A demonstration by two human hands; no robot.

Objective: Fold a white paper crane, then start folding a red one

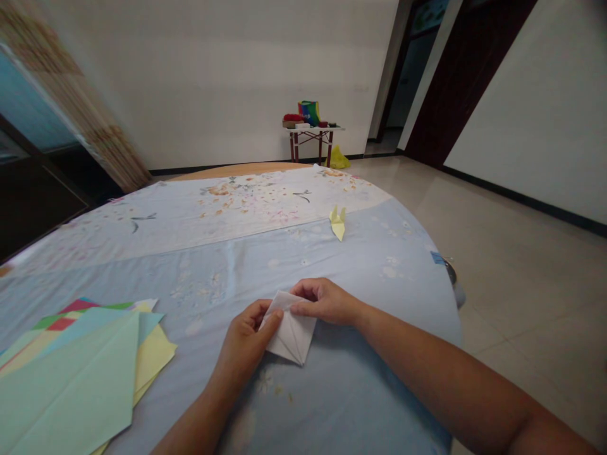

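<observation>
A small white sheet of folded paper (290, 338) is held between my two hands just above the cloth-covered table. Crease lines run down it to its lower corner. My left hand (251, 328) pinches its left edge, thumb on top and fingers curled behind. On the upper right, my right hand (327, 302) grips the same paper, its thumb lying on the face and its fingers at the back edge. Farther off, a pale yellow folded paper figure (337, 222) with two upright points rests on the tablecloth (199, 322).
A stack of coloured paper sheets (80, 379), pale green on top, lies at the left. Beyond the round table, a small side table (313, 129) holds a colourful bag (309, 112) and red items. A yellow plastic bag (337, 158) sits on the floor beside it.
</observation>
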